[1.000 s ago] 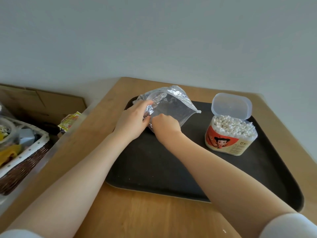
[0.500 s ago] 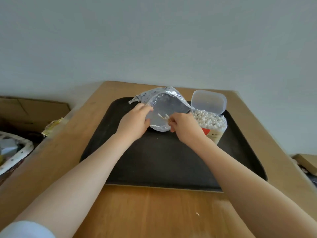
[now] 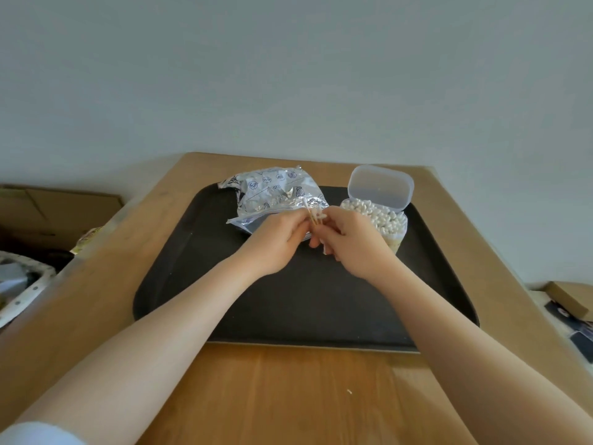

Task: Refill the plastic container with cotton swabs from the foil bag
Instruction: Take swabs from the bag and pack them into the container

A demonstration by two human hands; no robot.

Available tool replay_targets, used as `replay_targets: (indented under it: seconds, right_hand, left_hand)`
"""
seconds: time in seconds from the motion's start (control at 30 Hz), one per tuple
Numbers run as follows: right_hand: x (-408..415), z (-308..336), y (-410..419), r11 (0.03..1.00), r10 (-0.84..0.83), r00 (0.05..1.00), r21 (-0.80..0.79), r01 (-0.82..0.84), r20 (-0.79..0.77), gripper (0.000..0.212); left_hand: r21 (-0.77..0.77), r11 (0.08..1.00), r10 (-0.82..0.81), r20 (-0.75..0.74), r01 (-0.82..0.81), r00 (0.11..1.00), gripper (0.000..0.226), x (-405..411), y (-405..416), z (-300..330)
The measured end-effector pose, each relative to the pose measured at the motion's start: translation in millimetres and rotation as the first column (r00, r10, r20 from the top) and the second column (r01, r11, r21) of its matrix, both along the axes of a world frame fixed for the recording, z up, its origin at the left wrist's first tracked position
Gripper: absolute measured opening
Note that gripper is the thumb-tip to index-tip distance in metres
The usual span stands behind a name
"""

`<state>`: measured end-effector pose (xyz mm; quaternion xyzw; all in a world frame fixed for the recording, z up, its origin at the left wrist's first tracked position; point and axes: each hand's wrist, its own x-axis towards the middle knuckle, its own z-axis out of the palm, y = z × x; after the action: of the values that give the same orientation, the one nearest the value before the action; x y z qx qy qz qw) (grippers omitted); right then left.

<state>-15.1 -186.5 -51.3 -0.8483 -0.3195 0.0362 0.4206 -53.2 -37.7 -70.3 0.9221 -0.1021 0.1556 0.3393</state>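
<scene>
Over the black tray [image 3: 199, 284], your hands (left [image 3: 276, 242], right [image 3: 349, 242]) pinch wooden-stemmed cotton swabs [image 3: 313, 216] between crinkled foil bag [image 3: 272, 194] and nearly full clear plastic container [image 3: 382, 220].

We see a home setting: a wooden desk [image 3: 288, 396] against a plain pale wall [image 3: 288, 75], a woven basket [image 3: 22, 293] of household odds and ends beside its left edge, and a cardboard box [image 3: 64, 210] behind that basket.
</scene>
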Motion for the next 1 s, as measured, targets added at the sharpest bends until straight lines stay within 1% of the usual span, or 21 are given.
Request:
replay_targets:
  seconds: [0.07, 0.13, 0.17, 0.23, 0.3, 0.33, 0.37, 0.4, 0.43, 0.47, 0.6, 0.7, 0.73, 0.77, 0.87, 0.9, 0.93, 1.0]
  right_hand:
    - [0.7, 0.1, -1.6, 0.998, -0.038, 0.999, 0.049, 0.039, -0.026, 0.014]
    - [0.2, -0.8, -2.3, 0.993, -0.076, 0.997, 0.084, 0.077, -0.022, 0.007]
    - [-0.6, -1.4, -2.3, 0.990, -0.094, 0.996, 0.101, 0.095, -0.011, 0.005]
    - [-2.5, -4.0, -1.3, 0.983, -0.128, 0.992, 0.134, 0.124, 0.024, 0.011]
    - [-3.5, -5.8, 2.0, 0.978, -0.172, 0.982, 0.134, 0.161, 0.073, 0.008]
    - [-4.1, -6.3, 3.5, 0.973, -0.197, 0.976, 0.140, 0.183, 0.093, 0.005]
    - [-3.9, -7.3, 4.9, 0.964, -0.228, 0.969, 0.163, 0.210, 0.101, 0.007]
    - [-4.6, -6.0, 5.3, 0.952, -0.252, 0.964, 0.203, 0.230, 0.090, 0.010]
    - [-4.5, -5.7, 6.3, 0.936, -0.271, 0.960, 0.251, 0.247, 0.066, 0.013]
    - [-4.1, -6.0, 7.0, 0.919, -0.285, 0.958, 0.295, 0.263, 0.036, 0.014]
    - [-3.4, -5.7, 13.5, 0.848, -0.312, 0.937, 0.400, 0.348, -0.155, 0.010]
    - [-1.6, -1.6, 11.6, 0.760, -0.181, 0.894, 0.519, 0.392, -0.410, 0.007]
    - [-2.6, 0.3, 8.8, 0.752, -0.133, 0.879, 0.532, 0.390, -0.457, 0.009]
    - [-4.8, 2.0, 6.1, 0.759, -0.097, 0.873, 0.532, 0.376, -0.478, 0.011]
    - [-7.5, 6.3, 0.3, 0.759, -0.006, 0.872, 0.565, 0.322, -0.490, 0.016]
    - [-6.6, 8.4, -0.7, 0.764, -0.002, 0.879, 0.566, 0.309, -0.477, 0.018]
    - [-5.0, 11.2, -2.2, 0.775, -0.021, 0.895, 0.559, 0.295, -0.445, 0.017]
    - [-0.4, 17.7, -6.0, 0.782, -0.078, 0.938, 0.562, 0.268, -0.339, 0.011]
  left_hand:
    - [-0.036, 0.999, 0.021, -0.032, -0.022, 0.999, 0.024, -1.7, -5.5, 0.8]
    - [-0.041, 0.997, 0.068, -0.043, -0.070, 0.997, 0.024, -4.9, -13.2, 0.3]
    - [-0.045, 0.994, 0.094, -0.046, -0.096, 0.994, 0.024, -5.2, -17.7, -0.3]
    - [-0.046, 0.989, 0.134, -0.069, -0.137, 0.989, 0.025, -4.9, -26.2, -2.3]
    - [-0.071, 0.983, 0.160, -0.131, -0.171, 0.978, 0.027, -4.1, -33.6, -2.4]
    - [-0.161, 0.969, 0.161, -0.166, -0.188, 0.973, 0.028, -4.0, -36.3, -1.0]
    - [-0.302, 0.934, 0.135, -0.198, -0.192, 0.971, 0.029, -3.8, -39.2, 1.2]
    - [-0.451, 0.875, 0.085, -0.216, -0.176, 0.973, 0.030, -3.4, -42.1, 3.3]
    - [-0.562, 0.813, 0.032, -0.219, -0.153, 0.975, 0.031, -3.2, -44.7, 5.3]
    - [-0.628, 0.767, -0.004, -0.212, -0.133, 0.977, 0.032, -2.8, -47.1, 6.4]
    - [-0.760, 0.639, -0.035, -0.182, -0.118, 0.983, 0.030, 0.0, -51.0, 6.1]
    - [-0.827, 0.550, -0.111, -0.210, -0.116, 0.971, 0.028, -1.2, -50.0, 7.6]
    - [-0.830, 0.545, -0.140, -0.229, -0.118, 0.963, 0.029, -1.8, -49.1, 8.3]
    - [-0.821, 0.558, -0.155, -0.246, -0.121, 0.957, 0.029, -2.3, -47.6, 8.5]
    - [-0.795, 0.599, -0.170, -0.247, -0.099, 0.954, 0.028, -3.1, -43.3, 9.2]
    - [-0.783, 0.615, -0.167, -0.245, -0.094, 0.955, 0.029, -3.7, -42.0, 10.1]
    - [-0.751, 0.654, -0.153, -0.245, -0.088, 0.957, 0.029, -4.1, -40.4, 11.0]
    - [-0.625, 0.779, -0.132, -0.247, -0.054, 0.960, 0.031, -5.4, -38.3, 12.3]
